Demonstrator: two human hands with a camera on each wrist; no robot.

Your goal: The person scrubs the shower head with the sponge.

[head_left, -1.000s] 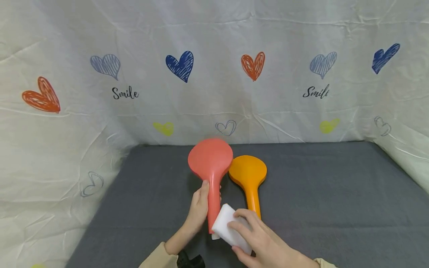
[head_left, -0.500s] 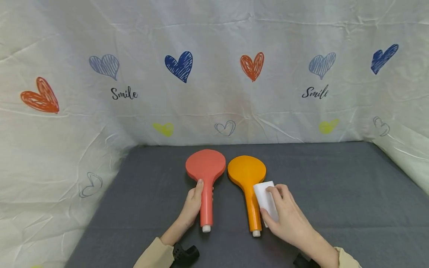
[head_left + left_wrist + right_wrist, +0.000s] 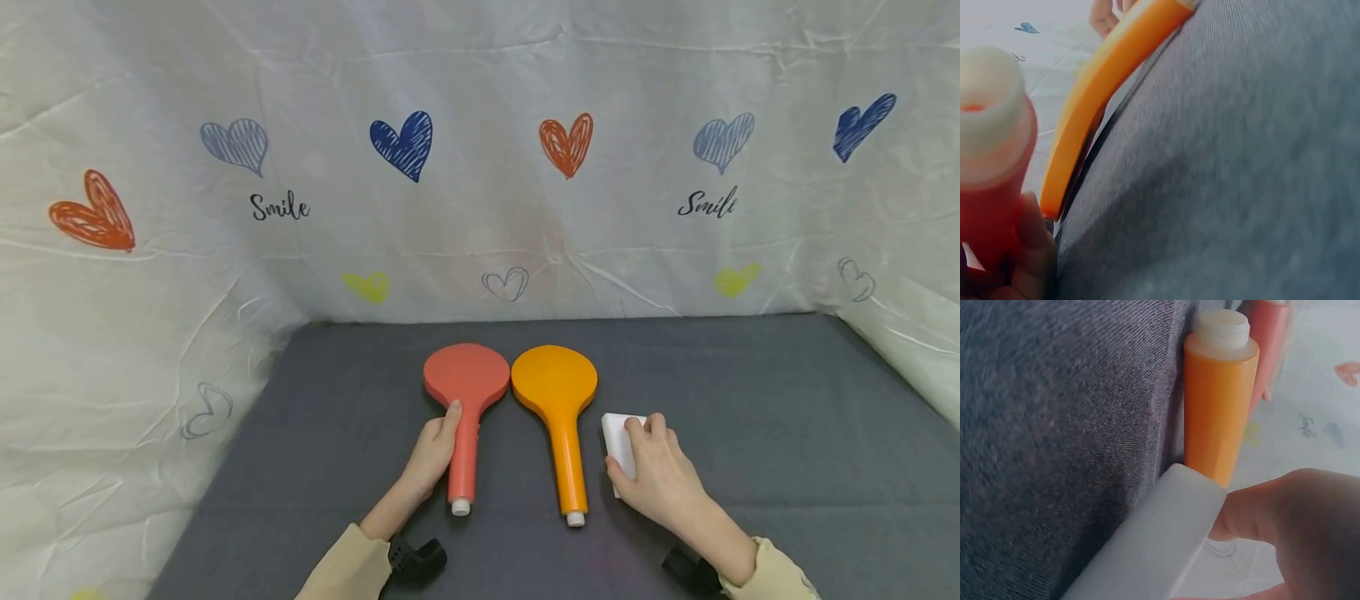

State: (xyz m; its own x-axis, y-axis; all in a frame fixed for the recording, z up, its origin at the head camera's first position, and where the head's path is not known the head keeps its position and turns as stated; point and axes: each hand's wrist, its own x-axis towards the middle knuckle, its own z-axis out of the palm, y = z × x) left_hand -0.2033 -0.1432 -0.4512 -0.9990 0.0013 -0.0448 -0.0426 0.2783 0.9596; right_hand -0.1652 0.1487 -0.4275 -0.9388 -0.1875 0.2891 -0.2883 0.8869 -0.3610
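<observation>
A red paddle-shaped thing (image 3: 467, 375), with a flat round head and a white-tipped handle, lies on the dark grey cloth. My left hand (image 3: 433, 448) grips its handle just below the head, thumb on top. Right of it, an orange one (image 3: 555, 383) of the same shape rests untouched, its head close beside the red head. My right hand (image 3: 666, 475) holds a white sponge block (image 3: 617, 442) low over the cloth, right of the orange handle. In the right wrist view the thumb presses the side of the sponge (image 3: 1154, 534); the other fingers are mostly hidden.
The dark grey cloth (image 3: 787, 433) covers the table. White sheets (image 3: 480, 225) printed with hearts and "Smile" hang behind it and at both sides. Black wrist straps (image 3: 416, 562) show at both of my sleeves.
The right hand has carried the sponge from the red handle's end, past the orange handle, to its right. The left hand has lowered the red paddle-shaped thing to the cloth.
</observation>
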